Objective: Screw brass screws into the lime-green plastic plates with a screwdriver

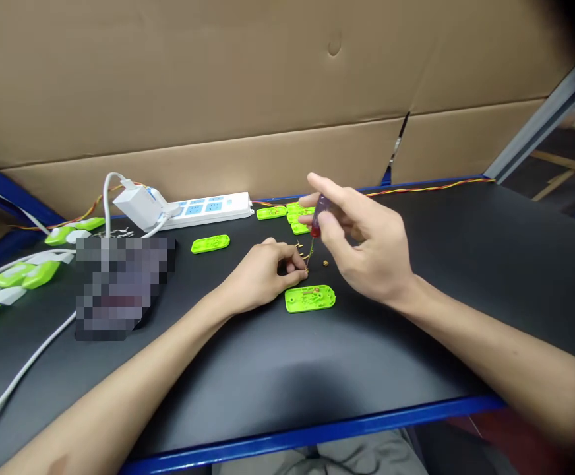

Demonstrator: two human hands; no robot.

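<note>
My right hand grips a screwdriver by its dark handle, thumb and fingers around it. The thin shaft points down at a tiny brass-coloured part on the table. My left hand pinches that part between thumb and fingertips. Just in front lies a bright green plastic shell, its inner side up, with brass-coloured bits inside. More small brass pieces are scattered by the screwdriver tip.
Another green shell lies to the left, and several more sit behind my hands. A white power strip with a plugged-in adapter stands at the back. Green-and-white pieces, white cables and a blurred dark object occupy the left side.
</note>
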